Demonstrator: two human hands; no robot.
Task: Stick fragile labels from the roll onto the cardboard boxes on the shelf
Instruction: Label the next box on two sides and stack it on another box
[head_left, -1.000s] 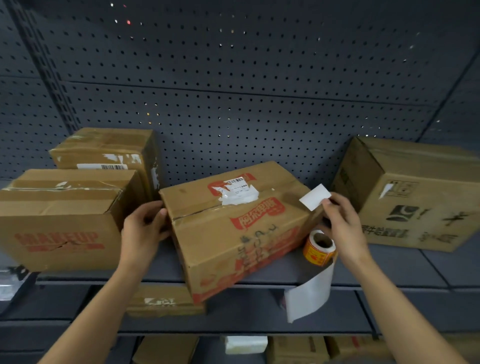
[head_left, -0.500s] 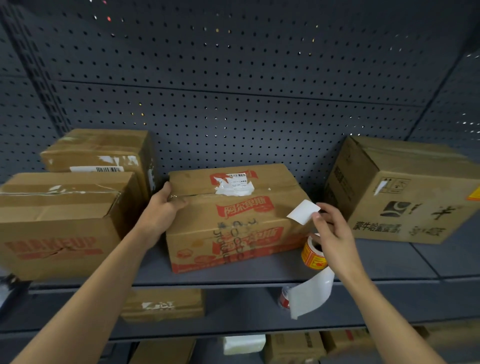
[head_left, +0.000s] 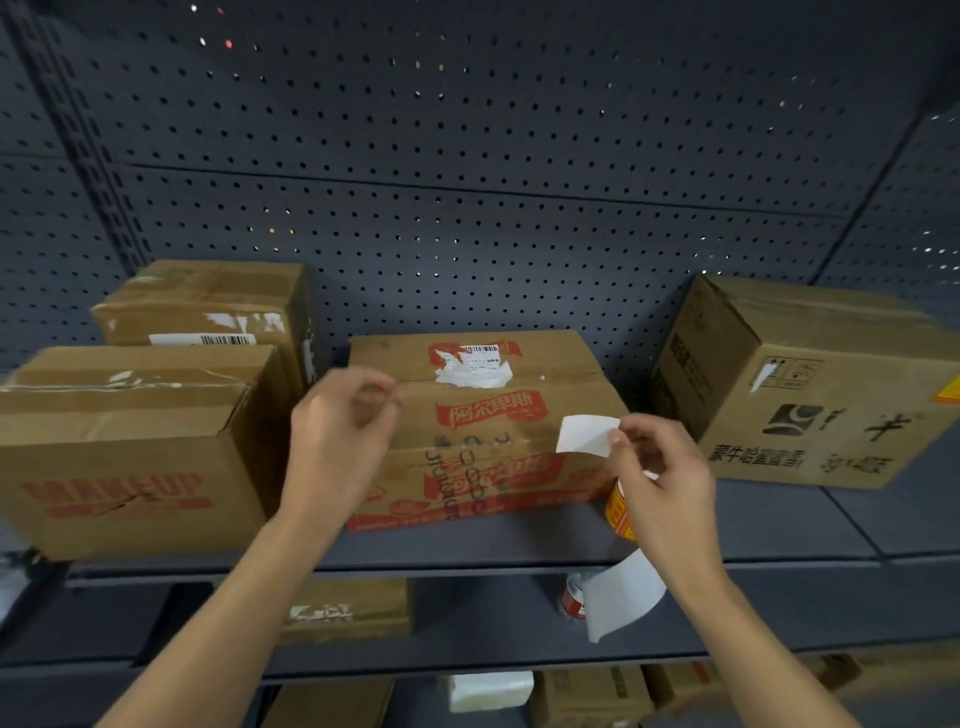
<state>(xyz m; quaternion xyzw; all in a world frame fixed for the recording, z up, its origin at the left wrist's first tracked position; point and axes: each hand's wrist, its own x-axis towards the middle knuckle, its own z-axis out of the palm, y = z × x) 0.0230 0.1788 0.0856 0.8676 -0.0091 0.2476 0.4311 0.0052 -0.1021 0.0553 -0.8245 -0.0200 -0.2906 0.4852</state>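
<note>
The middle cardboard box (head_left: 483, 374) with red print stands square on the shelf (head_left: 467, 551). My right hand (head_left: 670, 488) pinches a peeled label (head_left: 587, 434), white back toward me, in front of the box's right front corner. The same hand's lower fingers hold the orange label roll (head_left: 618, 512), and a strip of white backing (head_left: 623, 592) hangs below the shelf edge. My left hand (head_left: 337, 441) is blurred and hovers before the box's left front corner with fingers loosely curled, holding nothing.
A big box (head_left: 130, 447) stands at the left with another box (head_left: 208, 306) behind it. The right box (head_left: 810, 384) shows an orange sticker (head_left: 948, 389) at the frame edge. Perforated panel behind. More boxes (head_left: 343, 608) sit on lower shelves.
The middle box, earlier angled over the shelf edge, was pushed back square. My left hand has since let go of its left corner and moved toward the label. My right hand has drifted left with the label.
</note>
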